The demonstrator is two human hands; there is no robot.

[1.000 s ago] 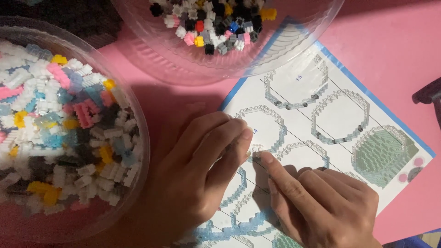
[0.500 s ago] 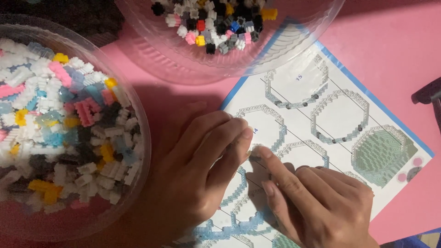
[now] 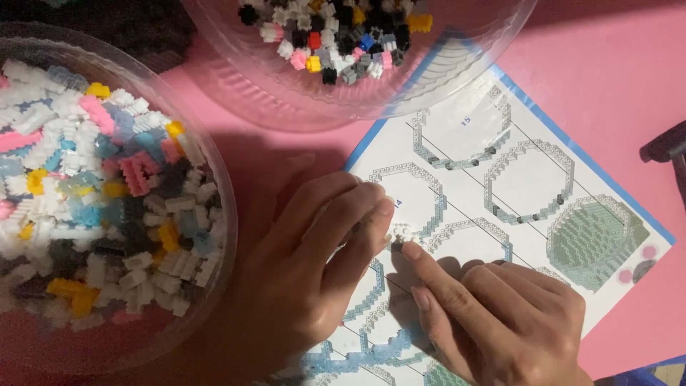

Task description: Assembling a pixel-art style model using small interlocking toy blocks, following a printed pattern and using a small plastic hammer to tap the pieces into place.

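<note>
My left hand (image 3: 314, 264) rests on the left edge of a printed instruction sheet (image 3: 529, 186), its fingers curled around a small white cluster of tiny building bricks (image 3: 401, 233). The forefinger of my right hand (image 3: 493, 322) touches the same white piece from below. The sheet shows several ring-shaped brick diagrams and lies on a pink surface (image 3: 607, 78). Pale blue brick rows (image 3: 357, 354) lie on the sheet under my hands, partly hidden.
A clear round bowl (image 3: 214, 207) at the left holds many white, blue, pink, yellow and grey small bricks. A second clear bowl (image 3: 457, 71) at the top holds mixed black, white, red and yellow bricks. A dark object (image 3: 668, 146) pokes in at the right edge.
My right forefinger has slid a little up and left along the sheet to the white piece. My left hand has barely moved.
</note>
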